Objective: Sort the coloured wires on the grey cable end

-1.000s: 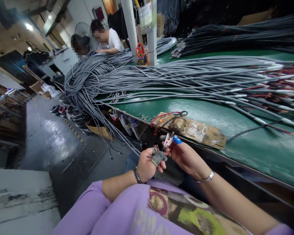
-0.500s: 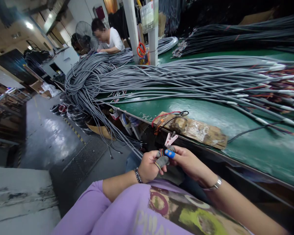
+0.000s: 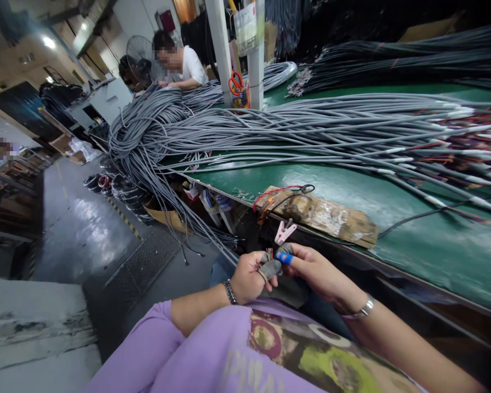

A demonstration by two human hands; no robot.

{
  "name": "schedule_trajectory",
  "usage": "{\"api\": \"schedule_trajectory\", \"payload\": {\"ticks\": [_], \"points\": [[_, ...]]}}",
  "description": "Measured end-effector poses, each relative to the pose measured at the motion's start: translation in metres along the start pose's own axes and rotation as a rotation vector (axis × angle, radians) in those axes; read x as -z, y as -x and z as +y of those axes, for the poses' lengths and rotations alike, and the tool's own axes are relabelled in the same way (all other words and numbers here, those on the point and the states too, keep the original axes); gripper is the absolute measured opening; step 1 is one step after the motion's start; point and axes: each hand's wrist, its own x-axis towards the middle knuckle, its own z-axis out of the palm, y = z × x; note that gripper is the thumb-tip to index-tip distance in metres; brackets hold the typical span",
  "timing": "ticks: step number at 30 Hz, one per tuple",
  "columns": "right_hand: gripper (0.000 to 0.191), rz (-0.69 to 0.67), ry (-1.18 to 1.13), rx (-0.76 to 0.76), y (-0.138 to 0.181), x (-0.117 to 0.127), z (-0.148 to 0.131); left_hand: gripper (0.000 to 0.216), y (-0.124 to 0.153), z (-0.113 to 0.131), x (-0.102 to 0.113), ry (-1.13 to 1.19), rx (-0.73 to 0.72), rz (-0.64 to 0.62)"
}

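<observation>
Glossy green tabletop [image 3: 352, 188], worn cardboard [image 3: 331, 218]

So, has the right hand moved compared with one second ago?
Yes. The right hand has come down and toward the left hand, away from the cardboard piece on the table edge. Its fingertips now meet the coloured wires.

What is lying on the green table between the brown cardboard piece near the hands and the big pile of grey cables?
In the head view, only bare green table lies between the cardboard piece and the grey cables.

right hand [image 3: 311, 270] | dropped onto wire ends [image 3: 269, 253] | pink clip [image 3: 284, 231] released
</observation>
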Motion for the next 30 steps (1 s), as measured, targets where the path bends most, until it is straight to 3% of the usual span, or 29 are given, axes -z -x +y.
{"api": "schedule_trajectory", "payload": {"ticks": [8, 13, 21, 30], "points": [[0.034, 0.032, -0.024, 0.043, 0.0006, 0.0011, 0.0021, 0.048, -0.0006, 0.0005, 0.001, 0.03, -0.019, 0.02], [0.042, 0.093, -0.085, -0.007, 0.0009, -0.0014, 0.0021, 0.048, -0.0012, 0.0016, 0.0019, 0.044, -0.018, 0.048], [0.044, 0.048, -0.005, -0.005, 0.0025, -0.0054, -0.0023, 0.043, -0.0011, -0.0051, 0.0014, -0.019, -0.014, 0.003], [0.047, -0.016, -0.021, -0.005, 0.0065, -0.0023, -0.006, 0.048, -0.0017, 0.0014, 0.0018, 0.048, 0.015, 0.04]]}}
